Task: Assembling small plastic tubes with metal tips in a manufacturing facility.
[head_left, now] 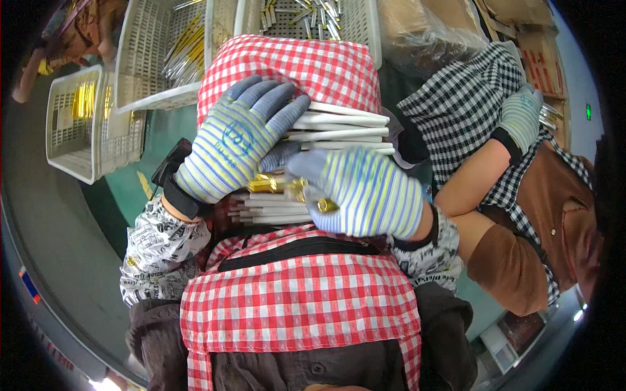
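My left hand (238, 140), in a striped knit glove with grey fingertips, lies with its fingers stretched out over a bundle of white rods (345, 128). Its thumb points right, close to the other hand. My right hand (368, 189), gloved alike, is closed with thumb and fingers around thin gold-coloured metallic tubes (326, 205); its fingertips are slightly blurred. More gold pieces (264, 184) show between the two hands. Below them lie further whitish rods (274, 208), just above the red checked apron (300, 287). My palms hide part of the rods.
Beyond a red checked cloth (293, 62), pale plastic baskets (124, 85) hold silver and gold tubes. A smaller basket (91, 166) with gold pieces stands at the left. A co-worker's gloved hand (521, 117) and forearm are close on my right, near plastic-wrapped cardboard (424, 32).
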A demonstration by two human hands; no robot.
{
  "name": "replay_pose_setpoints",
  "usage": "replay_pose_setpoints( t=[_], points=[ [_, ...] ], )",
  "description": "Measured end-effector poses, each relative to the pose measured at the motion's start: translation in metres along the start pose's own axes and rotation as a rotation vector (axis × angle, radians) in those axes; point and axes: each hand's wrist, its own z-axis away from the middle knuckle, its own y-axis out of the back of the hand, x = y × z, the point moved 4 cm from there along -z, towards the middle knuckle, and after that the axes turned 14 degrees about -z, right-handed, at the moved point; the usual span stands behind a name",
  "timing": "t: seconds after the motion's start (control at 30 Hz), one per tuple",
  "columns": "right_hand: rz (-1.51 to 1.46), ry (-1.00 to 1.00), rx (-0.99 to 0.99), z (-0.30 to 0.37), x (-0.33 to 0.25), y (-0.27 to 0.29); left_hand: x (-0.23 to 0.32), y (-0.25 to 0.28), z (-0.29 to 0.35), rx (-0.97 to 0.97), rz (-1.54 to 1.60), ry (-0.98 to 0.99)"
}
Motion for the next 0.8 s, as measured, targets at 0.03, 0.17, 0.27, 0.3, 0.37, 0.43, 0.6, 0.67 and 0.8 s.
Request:
replay_pose_setpoints(
  t=[0.03,0.17,0.27,0.3,0.37,0.43,0.6,0.67,0.8],
  points=[
    [0.074,-0.079,-0.027,0.012,0.004,-0.01,-0.001,0.008,-0.004,0.013,0.09,0.021],
    [0.17,-0.101,0.041,0.037,0.008,-0.061,-0.005,0.02,0.017,0.044,0.115,-0.018],
    [0.277,-0.11,0.114,0.035,-0.002,-0.058,-0.002,0.036,0.034,0.151,0.19,0.019],
    [0.278,-0.1,0.099,0.034,-0.006,-0.058,-0.001,0.046,0.041,0.187,0.237,0.031],
    [0.375,-0.177,0.193,0.04,-0.015,-0.054,0.003,0.063,0.053,0.199,0.318,0.01],
    [0.419,-0.146,0.183,0.043,-0.014,-0.057,0.017,0.062,0.079,0.076,0.343,-0.035],
    [0.467,-0.094,0.224,0.042,-0.005,-0.065,0.062,0.039,0.112,-0.154,0.181,-0.038],
    [0.495,-0.071,0.246,0.041,-0.004,-0.067,0.069,0.039,0.112,-0.185,0.152,0.001],
    [0.491,-0.049,0.228,0.04,-0.006,-0.072,0.075,0.031,0.11,-0.32,0.118,0.085]
  ],
)
